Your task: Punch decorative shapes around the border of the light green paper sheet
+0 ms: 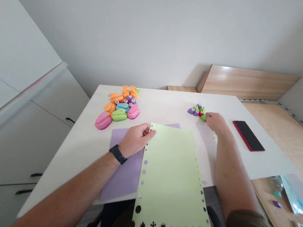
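My left hand [138,137] pinches the upper left corner of a pale green sheet of paper [173,172]. Punched shapes such as stars, hearts, flowers and a crown run along the sheet's left, right and bottom edges. Its lower part hangs past the table's front edge, over my lap. Under it lies a purple sheet [125,164]. My right hand [214,121] reaches to the far right, its fingers closed at a small green craft punch [204,116]. That punch sits at the edge of a cluster of small purple, green and red punches [195,110].
Larger orange, pink, blue and green craft punches [119,114] stand grouped on the left of the white table [165,107]. A black phone-like slab with a red edge [248,136] lies at the right. Small green paper bits [214,135] lie near my right forearm.
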Demonstrator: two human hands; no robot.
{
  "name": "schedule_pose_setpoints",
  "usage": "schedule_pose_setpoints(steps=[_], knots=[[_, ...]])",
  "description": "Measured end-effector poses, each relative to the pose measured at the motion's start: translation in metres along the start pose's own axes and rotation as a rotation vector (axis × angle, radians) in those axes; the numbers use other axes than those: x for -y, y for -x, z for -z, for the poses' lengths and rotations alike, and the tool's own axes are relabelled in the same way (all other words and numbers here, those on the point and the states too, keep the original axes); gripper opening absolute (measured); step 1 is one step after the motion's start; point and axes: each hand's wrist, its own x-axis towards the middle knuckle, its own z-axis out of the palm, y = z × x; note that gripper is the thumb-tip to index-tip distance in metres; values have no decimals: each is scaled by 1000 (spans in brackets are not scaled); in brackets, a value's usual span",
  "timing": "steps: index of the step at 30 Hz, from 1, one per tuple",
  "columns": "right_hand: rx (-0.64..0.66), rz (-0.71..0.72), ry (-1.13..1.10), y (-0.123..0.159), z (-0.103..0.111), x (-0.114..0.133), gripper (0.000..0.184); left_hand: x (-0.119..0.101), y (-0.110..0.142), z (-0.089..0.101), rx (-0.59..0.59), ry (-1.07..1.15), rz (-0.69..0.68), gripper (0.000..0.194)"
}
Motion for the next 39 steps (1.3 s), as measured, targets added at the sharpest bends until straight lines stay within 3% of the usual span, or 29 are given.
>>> schedule_pose_setpoints(steps=[18, 25, 30, 39], knots=[[-117, -112, -11, -6, -15, 4, 46, 3, 1, 0, -17, 1, -18, 33], [-102, -76, -38, -12, -18, 0, 40, 3, 1, 0, -12, 7, -16, 33], [-170, -120, -114, -14, -25, -3, 48, 4, 1, 0, -7, 12, -16, 34], [-288, -49, -183, -18, -35, -6, 49, 13, -1, -2, 3, 3, -17, 34]])
